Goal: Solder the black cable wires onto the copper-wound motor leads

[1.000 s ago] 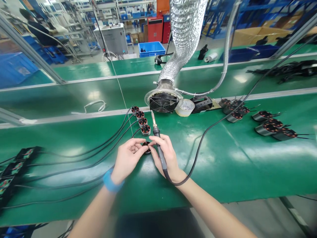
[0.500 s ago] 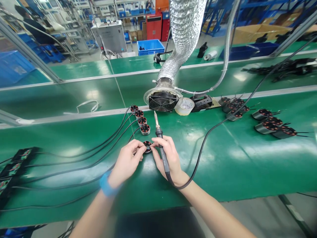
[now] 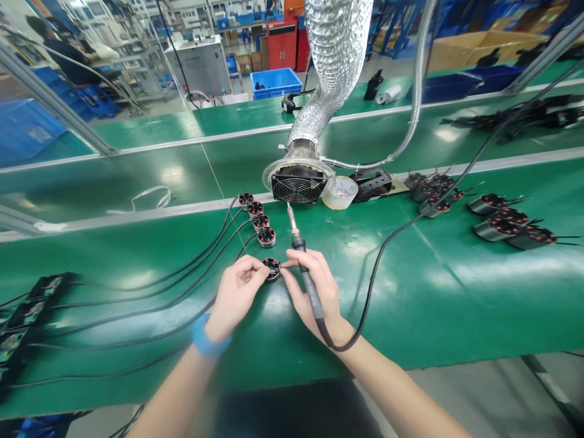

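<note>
On the green table a small round motor [image 3: 272, 269] with a dark rim and copper windings lies between my hands. My left hand [image 3: 239, 289] is closed in a pinch at the motor's left edge; what sits between its fingertips is too small to make out. Held in my right hand [image 3: 317, 286] is a soldering iron [image 3: 308, 283], its tip pointing away from me and clear of the motor. Thumb and index finger of that hand reach the motor's right edge. Several motors with black cables [image 3: 266, 237] stand in a row just beyond.
A fume-extractor fan [image 3: 298, 185] hangs at the back, beside a roll of clear tape [image 3: 341, 192]. More motors [image 3: 497, 225] stand at right. At left, black cables run to a black holder with circuit boards [image 3: 34, 310]. The iron's cord loops over the right side.
The view has shifted slightly. My right hand and the soldering iron have moved a little to the right of the motor, and more of the motor shows between my fingers.
</note>
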`<state>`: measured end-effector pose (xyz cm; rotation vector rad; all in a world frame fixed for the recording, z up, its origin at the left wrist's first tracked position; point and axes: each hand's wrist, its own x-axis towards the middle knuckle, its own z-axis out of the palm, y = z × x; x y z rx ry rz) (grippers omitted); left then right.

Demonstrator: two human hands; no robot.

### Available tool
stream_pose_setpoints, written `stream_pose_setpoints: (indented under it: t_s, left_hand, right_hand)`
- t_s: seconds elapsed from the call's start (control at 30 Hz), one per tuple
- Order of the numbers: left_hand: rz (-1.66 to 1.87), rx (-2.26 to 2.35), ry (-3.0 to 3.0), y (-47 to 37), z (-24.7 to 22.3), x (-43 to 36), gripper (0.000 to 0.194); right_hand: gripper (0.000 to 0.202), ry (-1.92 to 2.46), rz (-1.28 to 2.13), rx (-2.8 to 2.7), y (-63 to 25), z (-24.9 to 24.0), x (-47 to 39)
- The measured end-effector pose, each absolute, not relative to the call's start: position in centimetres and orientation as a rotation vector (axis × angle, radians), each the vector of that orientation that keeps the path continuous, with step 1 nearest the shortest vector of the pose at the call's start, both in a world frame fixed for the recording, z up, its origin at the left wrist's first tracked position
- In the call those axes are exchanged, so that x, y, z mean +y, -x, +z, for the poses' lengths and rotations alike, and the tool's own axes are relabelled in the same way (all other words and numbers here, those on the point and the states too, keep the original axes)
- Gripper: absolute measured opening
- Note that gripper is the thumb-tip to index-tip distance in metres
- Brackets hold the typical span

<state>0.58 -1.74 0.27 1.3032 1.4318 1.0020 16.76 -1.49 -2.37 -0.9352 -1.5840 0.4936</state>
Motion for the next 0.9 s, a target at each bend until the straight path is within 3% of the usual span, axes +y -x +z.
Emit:
stream_pose_setpoints:
  t_s: [0.2, 0.9]
  left_hand:
    - [1.078, 1.447, -1.347, -0.9, -0.3, -1.8, 0.023]
    - [1.089, 1.46, -1.344, -1.2, -0.2, -1.7, 0.024]
  right_hand:
    - [0.016, 1.115, 0.534, -1.266, -17.8, -2.0, -2.0]
    - [0.023, 0.979, 0.482, -1.263, -18.2, -1.9, -2.9]
